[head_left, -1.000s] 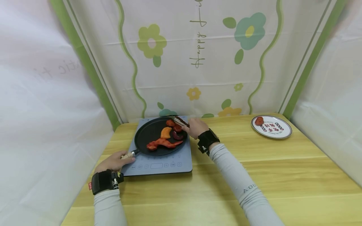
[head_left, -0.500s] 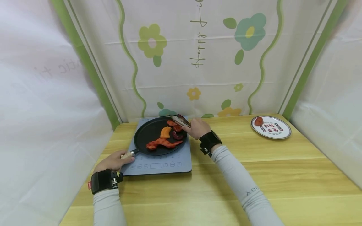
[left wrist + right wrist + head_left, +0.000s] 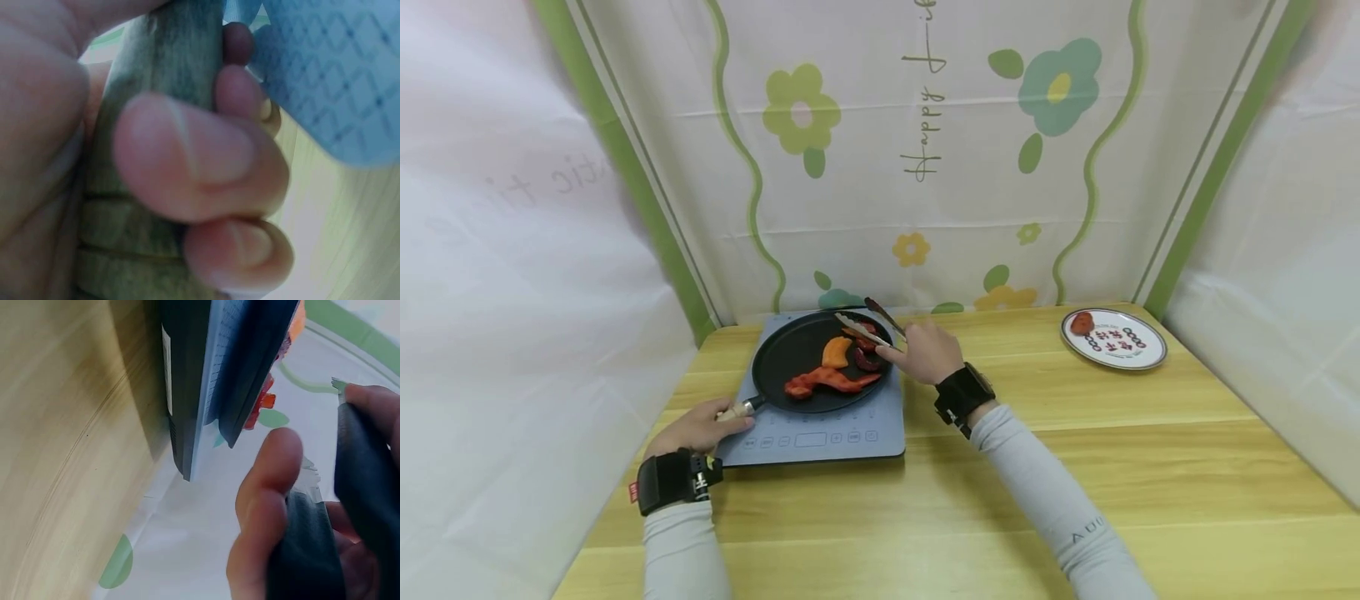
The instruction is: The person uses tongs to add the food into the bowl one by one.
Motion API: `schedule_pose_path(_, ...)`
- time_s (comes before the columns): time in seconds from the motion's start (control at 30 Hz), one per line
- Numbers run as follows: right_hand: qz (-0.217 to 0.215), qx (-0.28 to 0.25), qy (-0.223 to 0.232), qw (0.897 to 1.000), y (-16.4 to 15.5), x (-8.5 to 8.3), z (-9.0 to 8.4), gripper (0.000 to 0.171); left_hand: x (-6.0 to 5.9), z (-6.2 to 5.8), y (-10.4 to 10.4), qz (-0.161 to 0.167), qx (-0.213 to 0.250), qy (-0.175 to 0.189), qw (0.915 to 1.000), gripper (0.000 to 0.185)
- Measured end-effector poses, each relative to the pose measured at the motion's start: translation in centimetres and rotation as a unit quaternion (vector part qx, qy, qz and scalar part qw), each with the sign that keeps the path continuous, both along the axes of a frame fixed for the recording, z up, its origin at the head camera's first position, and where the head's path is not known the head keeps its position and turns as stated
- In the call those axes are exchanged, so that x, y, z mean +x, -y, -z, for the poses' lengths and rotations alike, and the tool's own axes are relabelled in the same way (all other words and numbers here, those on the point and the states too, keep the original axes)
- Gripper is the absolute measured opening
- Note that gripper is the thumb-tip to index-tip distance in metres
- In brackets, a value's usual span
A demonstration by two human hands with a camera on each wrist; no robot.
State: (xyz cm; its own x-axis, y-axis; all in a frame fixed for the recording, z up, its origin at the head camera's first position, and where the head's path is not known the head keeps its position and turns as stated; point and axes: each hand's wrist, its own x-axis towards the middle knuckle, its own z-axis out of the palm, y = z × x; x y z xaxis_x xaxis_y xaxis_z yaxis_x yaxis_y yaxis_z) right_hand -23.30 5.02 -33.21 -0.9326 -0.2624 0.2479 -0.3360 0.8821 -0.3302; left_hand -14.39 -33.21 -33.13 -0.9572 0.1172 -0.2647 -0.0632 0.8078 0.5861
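A black frying pan sits on a blue-grey induction cooker. It holds an orange piece, a long red chicken wing and dark red pieces. My left hand grips the pan's wooden handle, fingers wrapped round it. My right hand holds metal tongs over the pan's far right side, their arms spread apart above the food. In the right wrist view my fingers clasp the dark tong arms beside the cooker's edge.
A white patterned plate with one red food piece stands at the far right of the wooden table. Flowered cloth walls close in the back and both sides.
My right hand has drawn back a little toward me and lifted the tongs, whose arms now stand spread apart above the food. The left hand keeps its grip on the handle.
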Motion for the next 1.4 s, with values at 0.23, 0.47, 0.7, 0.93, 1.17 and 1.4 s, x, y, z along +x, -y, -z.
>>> schedule_pose_path(0.23,0.007,-0.01,0.0,1.0,-1.0,1.0,0.6,0.06,-0.1,0.2,0.1,0.006,-0.005,-0.004,1.0,0.035)
schedule_pose_path(0.47,0.018,-0.005,-0.007,1.0,-2.4,1.8,0.7,0.06,-0.1,0.5,0.0,0.012,-0.001,-0.012,0.9999,0.033)
schedule_pose_path(0.7,0.028,-0.009,-0.015,0.999,-3.6,2.7,0.2,0.06,-0.3,0.3,-0.1,0.018,-0.005,-0.006,0.9998,0.035)
schedule_pose_path(0.93,0.036,-0.007,-0.026,0.999,-4.5,3.1,0.1,0.06,-0.3,0.2,-0.2,0.021,-0.008,-0.006,0.9997,0.036)
schedule_pose_path(1.17,0.047,0.005,-0.024,0.999,-5.6,3.1,-0.1,0.064,-0.4,0.2,0.2,0.024,-0.011,-0.004,0.9996,0.04)
schedule_pose_path(1.4,0.064,0.002,-0.021,0.998,-6.8,3.0,-0.3,0.062,-0.3,-0.1,0.0,0.017,-0.006,0.001,0.9998,0.04)
